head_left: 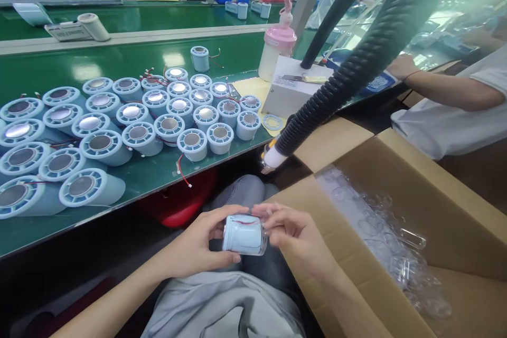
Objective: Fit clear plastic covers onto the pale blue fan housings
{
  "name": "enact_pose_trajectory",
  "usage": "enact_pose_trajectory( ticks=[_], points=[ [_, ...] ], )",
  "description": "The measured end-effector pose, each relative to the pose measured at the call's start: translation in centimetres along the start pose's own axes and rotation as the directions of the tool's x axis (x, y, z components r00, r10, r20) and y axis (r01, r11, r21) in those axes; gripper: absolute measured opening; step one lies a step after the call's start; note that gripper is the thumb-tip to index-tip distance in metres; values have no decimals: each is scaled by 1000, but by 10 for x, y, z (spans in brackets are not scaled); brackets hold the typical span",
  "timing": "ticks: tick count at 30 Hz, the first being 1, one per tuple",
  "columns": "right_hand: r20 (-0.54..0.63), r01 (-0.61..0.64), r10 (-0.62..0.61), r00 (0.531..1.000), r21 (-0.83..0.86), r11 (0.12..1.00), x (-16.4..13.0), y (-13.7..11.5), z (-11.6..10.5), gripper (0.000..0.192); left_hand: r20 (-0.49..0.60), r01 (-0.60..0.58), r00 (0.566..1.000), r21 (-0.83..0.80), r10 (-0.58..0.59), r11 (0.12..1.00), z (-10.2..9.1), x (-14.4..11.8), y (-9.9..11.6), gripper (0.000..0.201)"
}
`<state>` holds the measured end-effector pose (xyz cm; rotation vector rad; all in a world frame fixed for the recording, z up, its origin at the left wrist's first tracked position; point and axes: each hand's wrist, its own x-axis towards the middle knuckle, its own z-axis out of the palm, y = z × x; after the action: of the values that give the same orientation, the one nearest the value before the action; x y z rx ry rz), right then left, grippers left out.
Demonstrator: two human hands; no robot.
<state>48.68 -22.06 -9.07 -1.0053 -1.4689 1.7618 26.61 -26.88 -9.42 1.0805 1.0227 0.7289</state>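
Observation:
Over my lap, my left hand grips a light-blue plastic cylinder, with the thumb below and fingers above. The cylinder lies on its side, and a thin red wire runs along its top. A clear plastic cover surrounds its right end. My right hand has its fingers bent and closed at that end, on the cover's edge; its fingertips partly hide the contact. On the green bench to the left stand several similar blue cylinders with round metal discs on top, some with red wires and white connectors.
A cardboard box with clear plastic covers stands open at my right. A black ribbed hose hangs over the bench edge, near a white box and a pink-lidded bottle. Another person's arm is at right.

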Motion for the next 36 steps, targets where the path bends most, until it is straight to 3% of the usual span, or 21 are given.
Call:
enact_pose_trajectory(
  ticks=[2, 4, 7, 11, 17, 24, 36],
  points=[
    [115, 173, -147, 982, -263, 949, -4, -2, -2, 35, 11, 21, 1000, -143, -20, 990, 2, -1, 0, 63],
    [198, 306, -239, 951, -463, 832, -8, -4, -4, 42, 40, 31, 999, -228, -22, 973, 2, -3, 1, 63],
    [224, 354, -276, 935, -514, 781, -11, -7, -5, 37, 37, 34, 999, -163, -29, 986, -1, -8, 2, 69],
    [177, 187, -120, 977, -437, 880, -14, -14, -4, 39, -24, -36, 999, 121, 39, 992, -4, -15, 8, 72],
    [151, -35, 80, 985, -281, 959, -20, -18, -4, 45, 43, -181, 983, 288, 176, 940, -3, -16, 18, 70],
    [176, -64, 81, 981, -102, 993, -18, -20, -3, 41, 22, -176, 983, 379, 182, 908, -3, -21, 16, 73],
    [220, -318, 278, 935, 174, 932, -11, -19, 6, 46, 58, -214, 976, 436, 210, 874, -4, -21, 18, 72]
  ],
)
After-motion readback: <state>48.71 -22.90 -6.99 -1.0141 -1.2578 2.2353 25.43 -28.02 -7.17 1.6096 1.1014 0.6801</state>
